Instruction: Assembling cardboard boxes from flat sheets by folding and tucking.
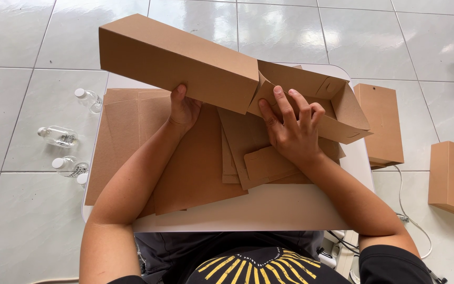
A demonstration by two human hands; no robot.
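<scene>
Flat brown cardboard sheets point(195, 168) cover the white table point(248, 210) toward its left edge. Above them, the left hand point(183, 110) grips the long brown cardboard box point(179, 60) from below; the right hand point(292, 129) presses curled fingers on its open end flap.

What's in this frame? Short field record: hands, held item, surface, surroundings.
left hand: grips the near edge of the cardboard box, thumb on its side
right hand: fingers pressed on the box's open end flap
box state: brown, long, partly folded, right end open
surface: white table, flat cardboard sheets under the hands
floor left: clear plastic bottles on white tiles
floor right: two finished brown boxes
</scene>
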